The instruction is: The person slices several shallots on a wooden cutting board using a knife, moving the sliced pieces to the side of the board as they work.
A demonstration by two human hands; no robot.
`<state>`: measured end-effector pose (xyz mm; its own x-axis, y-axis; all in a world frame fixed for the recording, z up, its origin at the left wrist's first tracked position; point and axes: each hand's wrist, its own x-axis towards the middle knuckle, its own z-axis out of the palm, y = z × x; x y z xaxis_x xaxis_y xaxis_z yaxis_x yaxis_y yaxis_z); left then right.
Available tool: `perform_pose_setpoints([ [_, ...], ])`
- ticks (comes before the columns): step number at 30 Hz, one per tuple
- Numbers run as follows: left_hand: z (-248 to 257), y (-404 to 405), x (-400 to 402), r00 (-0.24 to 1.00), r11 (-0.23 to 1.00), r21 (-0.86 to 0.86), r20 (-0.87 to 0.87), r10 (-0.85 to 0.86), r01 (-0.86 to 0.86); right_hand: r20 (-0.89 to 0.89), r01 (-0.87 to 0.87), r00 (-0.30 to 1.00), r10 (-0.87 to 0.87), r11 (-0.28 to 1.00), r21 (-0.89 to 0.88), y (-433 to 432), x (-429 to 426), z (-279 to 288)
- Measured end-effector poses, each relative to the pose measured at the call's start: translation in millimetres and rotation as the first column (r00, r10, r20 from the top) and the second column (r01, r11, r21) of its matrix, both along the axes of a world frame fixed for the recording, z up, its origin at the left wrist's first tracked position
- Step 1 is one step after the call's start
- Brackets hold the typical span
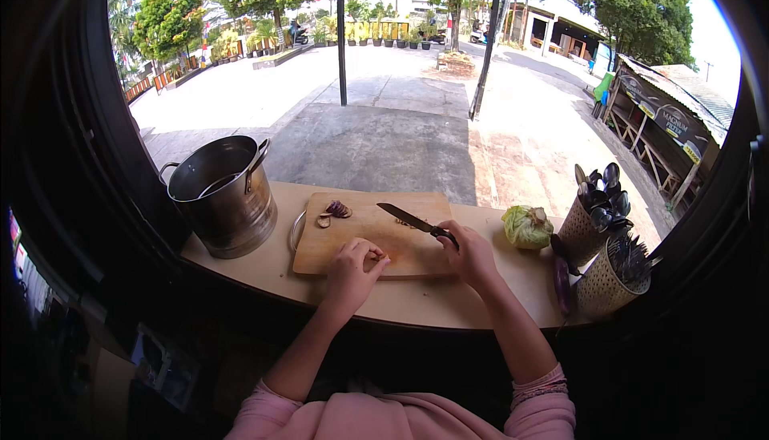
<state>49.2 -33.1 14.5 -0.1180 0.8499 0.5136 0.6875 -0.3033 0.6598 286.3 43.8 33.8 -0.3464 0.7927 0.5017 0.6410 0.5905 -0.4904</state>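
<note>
A wooden cutting board (354, 232) with a metal handle at its left end lies on the counter before me. My left hand (351, 268) rests at the board's front edge, thumb and fingertips pinched on a small piece of food (383, 257), mostly hidden and too small to identify. In my right hand (471, 253) is a kitchen knife (405, 216) with a dark blade and black handle. Its blade points left, raised over the board. Small chopped bits (411, 221) lie under and behind the blade. Purple-skinned eggplant slices (338, 209) sit at the board's back left.
A large metal stockpot (240, 217) stands on the counter (294, 290) at left. Toward the right are a cabbage (527, 228) and whole purple eggplants (562, 281). Beside them, woven holders contain spoons (607, 199) and forks (628, 259). Beyond the counter is a paved yard (372, 145) with posts.
</note>
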Motion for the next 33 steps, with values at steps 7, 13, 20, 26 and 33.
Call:
perform_pose_setpoints([
  [7, 4, -4, -1, 0.992, 0.998, 0.067, -0.126, 0.01, -0.002, -0.01, -0.003, 1.0, 0.003, 1.0, 0.023, 1, -1, -3],
  [13, 3, -7, 0, 0.981, 0.997, 0.073, -0.19, 0.026, -0.013, -0.005, -0.007, 1.0, 0.007, 1.0, 0.011, 2, 0, -4],
  [20, 0, 4, -5, 0.962, 0.997, 0.074, -0.271, 0.039, -0.02, 0.004, -0.004, 1.0, 0.004, 1.0, 0.024, 2, 0, -2],
  [26, -5, 10, -2, 0.976, 0.992, 0.104, -0.194, 0.094, -0.075, -0.001, 0.006, 1.0, -0.006, 1.0, -0.002, 1, 0, -2],
  [33, -9, 13, -1, 0.985, 0.987, 0.048, -0.07, 0.155, -0.152, -0.006, -0.009, 1.0, 0.009, 1.0, 0.007, 0, 0, -1],
])
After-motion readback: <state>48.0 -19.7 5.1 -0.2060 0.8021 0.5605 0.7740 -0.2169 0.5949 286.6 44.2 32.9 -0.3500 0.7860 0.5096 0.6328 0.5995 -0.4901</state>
